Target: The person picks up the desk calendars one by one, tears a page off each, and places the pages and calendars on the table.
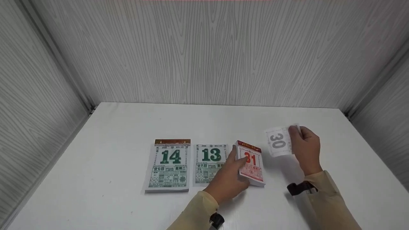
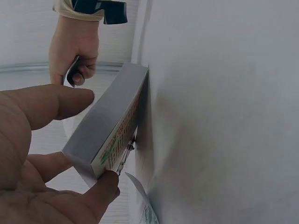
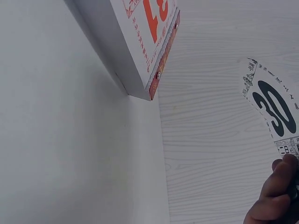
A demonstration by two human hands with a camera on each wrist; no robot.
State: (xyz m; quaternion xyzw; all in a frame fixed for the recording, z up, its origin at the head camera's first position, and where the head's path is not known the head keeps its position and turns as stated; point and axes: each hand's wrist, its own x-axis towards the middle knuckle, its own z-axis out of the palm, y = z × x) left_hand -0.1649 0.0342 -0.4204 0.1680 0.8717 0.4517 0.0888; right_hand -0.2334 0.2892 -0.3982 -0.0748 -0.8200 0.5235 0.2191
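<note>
My left hand [image 1: 227, 179] grips a thick tear-off calendar [image 1: 254, 173] with a red 31 on its top leaf and a red binding strip. Its near edge is tipped up off the table, and in the left wrist view the calendar block [image 2: 110, 109] lies between thumb and fingers. Off to its right, my right hand [image 1: 309, 153] pinches a loose calendar page [image 1: 278, 143] by one end. The page carries a dark 30, turned sideways, and is held above the table; the right wrist view shows the same page [image 3: 273, 107] slightly bent.
On the white table [image 1: 105, 143], a second calendar pad [image 1: 169, 169] with a green 14 lies at the left. Beside it lies a loose sheet [image 1: 204, 166] with a green 13, partly covered by my left hand. Wood-grained panels [image 1: 204, 57] enclose the back and sides.
</note>
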